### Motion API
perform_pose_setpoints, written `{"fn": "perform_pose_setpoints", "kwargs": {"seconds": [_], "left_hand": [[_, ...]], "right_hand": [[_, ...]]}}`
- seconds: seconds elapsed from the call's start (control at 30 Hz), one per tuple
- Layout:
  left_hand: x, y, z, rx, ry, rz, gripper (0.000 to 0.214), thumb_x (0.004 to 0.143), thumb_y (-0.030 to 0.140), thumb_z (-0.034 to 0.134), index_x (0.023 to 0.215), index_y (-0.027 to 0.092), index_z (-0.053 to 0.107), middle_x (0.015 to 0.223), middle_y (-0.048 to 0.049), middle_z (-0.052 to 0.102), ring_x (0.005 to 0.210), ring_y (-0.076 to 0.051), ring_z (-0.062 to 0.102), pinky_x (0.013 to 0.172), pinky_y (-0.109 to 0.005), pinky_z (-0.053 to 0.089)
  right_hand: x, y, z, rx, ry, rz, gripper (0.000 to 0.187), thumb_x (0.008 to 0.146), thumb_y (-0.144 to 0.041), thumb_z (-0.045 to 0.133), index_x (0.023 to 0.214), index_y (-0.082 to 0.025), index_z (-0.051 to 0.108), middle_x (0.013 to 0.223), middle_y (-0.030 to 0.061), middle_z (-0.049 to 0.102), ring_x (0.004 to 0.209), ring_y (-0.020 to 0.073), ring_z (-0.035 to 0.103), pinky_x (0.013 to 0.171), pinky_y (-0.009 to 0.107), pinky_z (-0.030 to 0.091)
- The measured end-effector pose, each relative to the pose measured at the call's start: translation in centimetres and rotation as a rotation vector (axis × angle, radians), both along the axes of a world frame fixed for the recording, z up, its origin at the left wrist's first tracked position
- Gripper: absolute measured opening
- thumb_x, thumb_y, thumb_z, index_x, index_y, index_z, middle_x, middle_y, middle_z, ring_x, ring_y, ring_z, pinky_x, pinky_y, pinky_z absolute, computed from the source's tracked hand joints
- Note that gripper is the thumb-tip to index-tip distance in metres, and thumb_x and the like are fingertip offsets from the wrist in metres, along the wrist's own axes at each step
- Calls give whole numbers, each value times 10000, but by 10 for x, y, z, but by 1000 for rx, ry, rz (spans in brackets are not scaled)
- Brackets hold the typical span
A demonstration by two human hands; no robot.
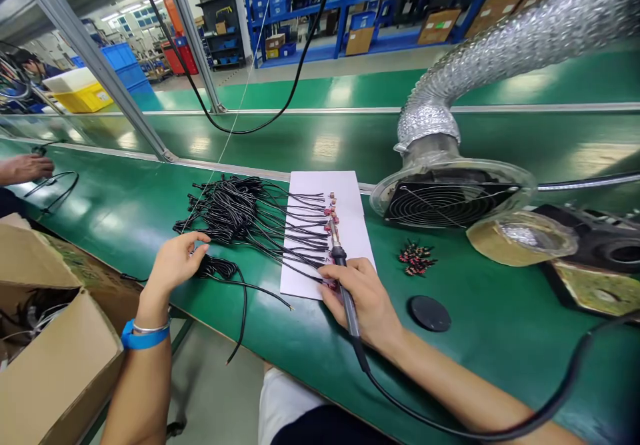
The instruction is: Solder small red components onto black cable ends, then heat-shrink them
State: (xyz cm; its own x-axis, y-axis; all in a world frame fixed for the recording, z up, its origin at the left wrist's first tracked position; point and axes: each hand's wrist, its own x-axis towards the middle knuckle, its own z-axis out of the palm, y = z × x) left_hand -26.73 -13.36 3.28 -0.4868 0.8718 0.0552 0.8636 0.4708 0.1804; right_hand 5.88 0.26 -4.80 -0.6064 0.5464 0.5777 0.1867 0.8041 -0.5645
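Observation:
My right hand (pixel 363 302) is closed round the handle of a soldering iron (pixel 339 255). Its metal tip points away from me, over a row of small red-and-brass connectors (pixel 332 212) on a white sheet (pixel 300 284). Black cables (pixel 227 208) lie heaped to the left, their ends fanned across the sheet toward the connectors. By the near side of that heap is my left hand (pixel 177 262), thumb and forefinger curled but apart, other fingers hidden. Beside it lies a small coiled black cable (pixel 220 268) with two loose ends. A thin pale strand (pixel 235 122) hangs down toward this hand.
A fume extractor (pixel 450 202) with a foil duct stands at the back right. Nearby lie a pile of small red-and-black parts (pixel 416 258), a black disc (pixel 429 313) and a tape roll (pixel 523 238). An open carton (pixel 60 378) sits left; another person's hand (pixel 27 168) is beyond.

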Motion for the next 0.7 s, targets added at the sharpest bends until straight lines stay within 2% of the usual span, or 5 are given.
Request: {"fn": "perform_pose_setpoints", "kwargs": {"seconds": [0.17, 0.3, 0.4, 0.53, 0.7], "left_hand": [[2, -4, 2, -129, -64, -73, 314, 853, 355, 500, 1012, 195, 718, 740, -22, 671, 656, -183, 571, 623, -267, 395], [4, -9, -2, -158, -81, -123, 243, 845, 300, 525, 933, 208, 732, 832, -28, 715, 685, -173, 596, 628, -260, 411], [4, -14, -4, -122, -72, -139, 201, 851, 283, 527, 859, 195, 707, 744, -17, 685, 629, -163, 569, 597, -259, 396], [6, -21, -2, 13, -32, -105, 232, 900, 277, 464, 937, 169, 667, 807, -37, 678, 665, -165, 569, 634, -269, 418], [19, -31, 1, 80, -55, -136, 247, 922, 310, 458, 932, 175, 666, 816, -35, 678, 681, -160, 587, 666, -264, 462]], "right_hand": [[-1, 1, -5, 44, -6, 21, 247, 866, -121, 549, 1070, -223, 646, 706, 48, 576, 780, 235, 486, 696, 364, 474], [3, 0, -4, 69, 23, 16, 246, 851, -138, 591, 1081, -208, 639, 698, 45, 567, 771, 235, 496, 703, 367, 482], [10, -3, 1, 102, 57, 26, 257, 835, -134, 616, 1083, -201, 630, 712, 38, 599, 766, 229, 513, 709, 365, 488], [26, -7, 13, 143, 99, 18, 268, 839, -119, 623, 1092, -206, 622, 788, 40, 658, 726, 212, 534, 701, 366, 494], [70, -13, 19, 78, 142, -81, 241, 845, -143, 645, 1068, -234, 642, 923, 62, 701, 798, 242, 604, 726, 384, 494]]}}
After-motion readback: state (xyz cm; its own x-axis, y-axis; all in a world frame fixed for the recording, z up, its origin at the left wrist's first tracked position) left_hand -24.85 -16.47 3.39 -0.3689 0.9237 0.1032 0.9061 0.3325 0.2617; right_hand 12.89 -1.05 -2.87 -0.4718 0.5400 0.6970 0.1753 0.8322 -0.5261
